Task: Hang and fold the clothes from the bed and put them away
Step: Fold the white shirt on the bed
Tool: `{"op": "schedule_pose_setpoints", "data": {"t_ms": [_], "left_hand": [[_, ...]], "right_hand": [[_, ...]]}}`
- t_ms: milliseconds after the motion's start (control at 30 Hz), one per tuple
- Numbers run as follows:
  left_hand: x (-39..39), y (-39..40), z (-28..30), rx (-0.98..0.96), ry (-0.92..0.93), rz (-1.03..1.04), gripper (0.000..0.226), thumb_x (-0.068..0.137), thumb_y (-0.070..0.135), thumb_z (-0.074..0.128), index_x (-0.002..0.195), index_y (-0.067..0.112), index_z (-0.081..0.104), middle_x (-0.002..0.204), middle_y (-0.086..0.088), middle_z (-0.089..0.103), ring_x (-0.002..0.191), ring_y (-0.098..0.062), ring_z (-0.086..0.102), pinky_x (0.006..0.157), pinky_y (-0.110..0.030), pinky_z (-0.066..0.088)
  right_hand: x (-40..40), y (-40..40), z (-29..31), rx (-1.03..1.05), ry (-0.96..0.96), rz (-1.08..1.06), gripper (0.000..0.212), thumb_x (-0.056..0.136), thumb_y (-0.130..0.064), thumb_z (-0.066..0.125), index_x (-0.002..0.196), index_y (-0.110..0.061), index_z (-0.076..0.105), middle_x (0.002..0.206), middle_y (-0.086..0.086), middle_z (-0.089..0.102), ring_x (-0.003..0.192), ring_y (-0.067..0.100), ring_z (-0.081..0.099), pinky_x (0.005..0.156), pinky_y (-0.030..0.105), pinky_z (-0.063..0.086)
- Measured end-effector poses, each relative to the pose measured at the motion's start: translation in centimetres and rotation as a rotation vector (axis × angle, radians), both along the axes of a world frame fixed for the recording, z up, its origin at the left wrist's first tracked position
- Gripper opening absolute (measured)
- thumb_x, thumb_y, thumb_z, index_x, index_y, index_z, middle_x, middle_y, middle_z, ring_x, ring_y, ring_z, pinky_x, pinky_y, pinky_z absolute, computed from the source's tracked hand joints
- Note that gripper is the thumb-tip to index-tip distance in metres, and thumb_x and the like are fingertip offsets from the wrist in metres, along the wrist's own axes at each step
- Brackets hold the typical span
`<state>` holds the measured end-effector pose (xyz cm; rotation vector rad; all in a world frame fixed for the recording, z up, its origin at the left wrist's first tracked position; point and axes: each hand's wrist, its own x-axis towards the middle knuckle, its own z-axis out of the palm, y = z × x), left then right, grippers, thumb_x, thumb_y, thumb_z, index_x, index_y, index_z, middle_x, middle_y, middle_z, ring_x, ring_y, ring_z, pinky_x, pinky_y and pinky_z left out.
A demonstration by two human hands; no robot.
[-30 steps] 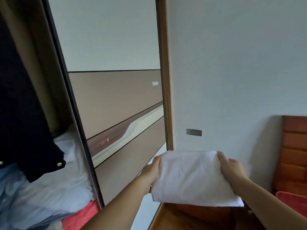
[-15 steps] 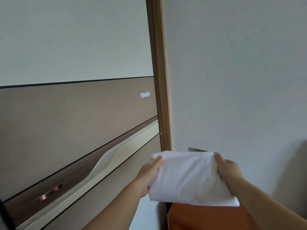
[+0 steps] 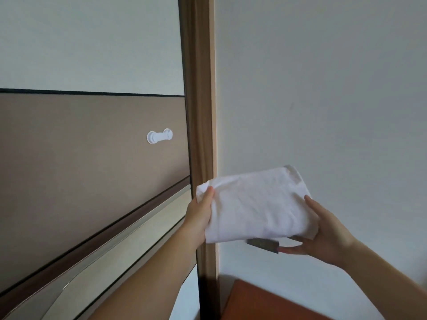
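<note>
A folded white garment (image 3: 256,204) is held up in mid-air before a closed wardrobe door (image 3: 92,158), left hand (image 3: 199,213) pinching one end, right hand (image 3: 323,229) cupping the other, fingers (image 3: 291,250) curled beneath. Light and limp, it likely needs support at both ends.

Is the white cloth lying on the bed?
No, the folded white cloth is held up in the air between the left hand and right hand.

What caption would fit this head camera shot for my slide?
Both hands, left and right, hold a folded white garment up beside the wardrobe's sliding door.
</note>
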<state>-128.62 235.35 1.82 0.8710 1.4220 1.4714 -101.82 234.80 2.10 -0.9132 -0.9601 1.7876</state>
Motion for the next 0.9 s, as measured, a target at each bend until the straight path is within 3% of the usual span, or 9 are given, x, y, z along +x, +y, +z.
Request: {"op": "schedule_pose_setpoints", "data": {"t_ms": [133, 233, 367, 500, 600, 667, 767, 833, 900], "left_hand": [[1.9, 6.3, 0.3, 0.015, -0.055, 0.088, 0.06, 0.09, 0.061, 0.053, 0.136, 0.021, 0.051, 0.13, -0.001, 0.059, 0.111, -0.023, 0.059, 0.093, -0.038, 0.049], [4.1, 9.5, 0.3, 0.01, -0.079, 0.196, 0.055, 0.092, 0.061, 0.049, 0.134, 0.025, 0.05, 0.125, -0.001, 0.059, 0.111, -0.025, 0.058, 0.097, -0.042, 0.049], [5.7, 13.1, 0.4, 0.039, -0.054, 0.242, 0.041, 0.093, 0.061, 0.048, 0.123, 0.033, 0.052, 0.116, 0.003, 0.062, 0.107, -0.022, 0.061, 0.093, -0.042, 0.053], [5.7, 15.1, 0.4, 0.046, -0.067, 0.15, 0.042, 0.093, 0.058, 0.051, 0.127, 0.032, 0.053, 0.12, 0.002, 0.065, 0.105, -0.02, 0.064, 0.082, -0.038, 0.058], [3.8, 15.8, 0.7, 0.006, -0.076, 0.035, 0.046, 0.091, 0.052, 0.06, 0.13, 0.028, 0.055, 0.119, -0.001, 0.069, 0.107, -0.025, 0.066, 0.087, -0.046, 0.057], [2.7, 16.0, 1.4, -0.046, 0.051, -0.007, 0.046, 0.091, 0.055, 0.058, 0.128, 0.029, 0.053, 0.118, -0.001, 0.067, 0.105, -0.025, 0.066, 0.078, -0.043, 0.06], [1.1, 16.8, 2.3, -0.111, 0.423, 0.039, 0.042, 0.095, 0.062, 0.04, 0.124, 0.032, 0.048, 0.116, 0.001, 0.061, 0.101, -0.02, 0.063, 0.067, -0.036, 0.06], [-0.7, 17.6, 3.0, -0.081, 0.764, 0.102, 0.04, 0.099, 0.057, 0.032, 0.122, 0.03, 0.049, 0.111, 0.002, 0.06, 0.099, -0.018, 0.061, 0.08, -0.04, 0.057], [-2.8, 18.6, 3.6, -0.057, 1.283, 0.1, 0.035, 0.104, 0.042, 0.03, 0.12, 0.021, 0.054, 0.105, 0.0, 0.064, 0.096, -0.019, 0.063, 0.085, -0.041, 0.054]], "right_hand": [[-0.7, 6.9, -1.4, 0.01, 0.376, -0.021, 0.063, 0.078, -0.054, 0.061, 0.13, -0.02, 0.06, 0.127, 0.012, 0.065, 0.111, 0.038, 0.064, 0.093, 0.059, 0.048], [-2.6, 11.6, -2.4, -0.066, 0.558, -0.035, 0.069, 0.076, -0.056, 0.065, 0.133, -0.017, 0.056, 0.13, 0.009, 0.063, 0.116, 0.031, 0.063, 0.097, 0.052, 0.046], [-5.2, 16.1, -2.8, -0.025, 0.429, 0.032, 0.058, 0.081, -0.047, 0.069, 0.13, -0.019, 0.055, 0.122, 0.009, 0.068, 0.113, 0.028, 0.065, 0.091, 0.056, 0.051], [-6.4, 20.3, -2.4, 0.016, 0.326, 0.02, 0.062, 0.077, -0.025, 0.076, 0.133, -0.013, 0.052, 0.117, 0.009, 0.07, 0.104, 0.027, 0.069, 0.073, 0.041, 0.058], [-6.9, 22.6, -2.7, 0.008, 0.337, -0.03, 0.058, 0.077, -0.012, 0.074, 0.131, -0.011, 0.055, 0.116, 0.009, 0.071, 0.101, 0.028, 0.069, 0.066, 0.037, 0.058], [-7.1, 23.7, -3.1, 0.014, 0.354, -0.035, 0.052, 0.081, -0.007, 0.071, 0.13, -0.011, 0.055, 0.117, 0.009, 0.07, 0.101, 0.029, 0.069, 0.066, 0.038, 0.058], [-7.4, 24.5, -3.3, 0.02, 0.345, -0.04, 0.051, 0.082, -0.004, 0.069, 0.13, -0.01, 0.054, 0.117, 0.009, 0.07, 0.103, 0.031, 0.068, 0.066, 0.04, 0.058], [-7.7, 24.9, -3.4, 0.018, 0.319, -0.043, 0.048, 0.083, -0.003, 0.068, 0.128, -0.011, 0.055, 0.118, 0.01, 0.069, 0.105, 0.031, 0.066, 0.07, 0.041, 0.059], [-8.1, 25.4, -3.4, 0.027, 0.299, -0.053, 0.047, 0.082, -0.002, 0.068, 0.127, -0.012, 0.056, 0.117, 0.01, 0.069, 0.105, 0.031, 0.066, 0.071, 0.041, 0.058]]}}
